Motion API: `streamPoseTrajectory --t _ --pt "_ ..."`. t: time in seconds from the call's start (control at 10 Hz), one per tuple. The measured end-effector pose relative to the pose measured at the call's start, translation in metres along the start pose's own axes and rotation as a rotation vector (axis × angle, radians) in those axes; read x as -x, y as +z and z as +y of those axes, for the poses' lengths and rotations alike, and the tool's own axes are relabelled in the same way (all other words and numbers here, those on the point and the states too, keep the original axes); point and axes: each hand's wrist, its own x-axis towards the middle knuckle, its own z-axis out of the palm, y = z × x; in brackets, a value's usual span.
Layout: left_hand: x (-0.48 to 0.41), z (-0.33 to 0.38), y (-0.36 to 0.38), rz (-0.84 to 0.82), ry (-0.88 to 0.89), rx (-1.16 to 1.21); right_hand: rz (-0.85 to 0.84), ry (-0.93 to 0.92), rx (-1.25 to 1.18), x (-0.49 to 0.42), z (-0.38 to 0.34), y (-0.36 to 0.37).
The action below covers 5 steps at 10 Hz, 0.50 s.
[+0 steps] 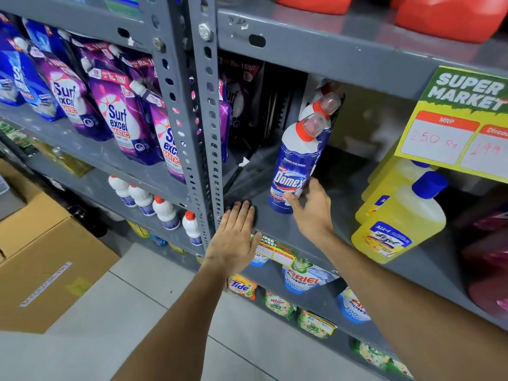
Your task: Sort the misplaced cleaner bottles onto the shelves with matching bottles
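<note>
A blue-and-white Domex bottle (291, 171) with a red neck and clear cap stands upright on the grey middle shelf (275, 229). A second matching Domex bottle (321, 105) stands right behind it, mostly hidden. My right hand (313, 213) holds the front bottle low down, thumb across its base and fingers on its right side. My left hand (236, 237) lies flat, palm down, on the shelf's front edge just left of the bottle, holding nothing. Two yellow Lizol bottles (398, 224) with blue caps stand to the right on the same shelf.
A perforated grey upright post (198, 119) divides the racks. Purple Surf excel pouches (118, 116) fill the left shelf, with small white red-capped bottles (165, 213) below. A price sign (461, 119) hangs at right. Cardboard boxes (46, 259) sit on the floor at left. Ariel packs (305, 279) lie beneath.
</note>
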Motion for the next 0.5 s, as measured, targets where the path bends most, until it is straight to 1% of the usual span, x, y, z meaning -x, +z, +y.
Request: streamPoseTrajectory --t 0.2,0.3,0.4,0.5 --pt "-0.005 0.0 -0.005 -0.07 -0.001 -0.055 -0.021 0.019 0.047 0.004 -0.013 -0.004" --pt "-0.003 0.003 -0.01 -0.081 -0.014 -0.087 0.019 0.011 0.046 0.018 -0.023 -0.009" --pt "0.007 0.014 -0.025 0.058 -0.035 -0.036 0.09 -0.064 0.018 0.036 -0.05 -0.029" --pt "0.018 0.039 -0.043 0.249 -0.06 0.038 0.105 -0.186 -0.072 0.064 -0.086 -0.055"
